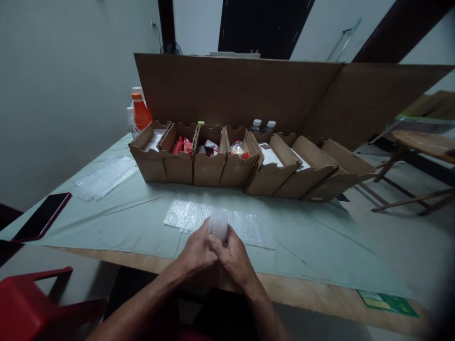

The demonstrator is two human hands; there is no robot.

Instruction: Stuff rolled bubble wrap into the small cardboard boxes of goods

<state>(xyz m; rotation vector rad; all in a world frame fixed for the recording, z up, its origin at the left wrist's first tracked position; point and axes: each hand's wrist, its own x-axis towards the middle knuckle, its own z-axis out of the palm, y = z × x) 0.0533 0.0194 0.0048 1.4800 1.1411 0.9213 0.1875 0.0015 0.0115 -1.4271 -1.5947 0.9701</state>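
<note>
My left hand [199, 246] and my right hand [232, 251] meet near the front edge of the table. Between them they grip a whitish, rounded, translucent object [218, 222]; its exact kind is not clear, and its lower part is hidden by my fingers. Fingers of both hands are closed around it, thumbs close together. Just beyond my hands, a flat strip of bubble wrap [250, 229] lies across the pale green tablecloth [320, 251], partly covered from view by the held object.
A row of cardboard bins [209, 170] holding packets and white items stands before a tall cardboard panel [241, 90]. More bubble wrap [106, 175] and a phone [42, 216] lie left. An orange bottle [141, 112] stands behind the bins. A red stool [26, 303] is at lower left.
</note>
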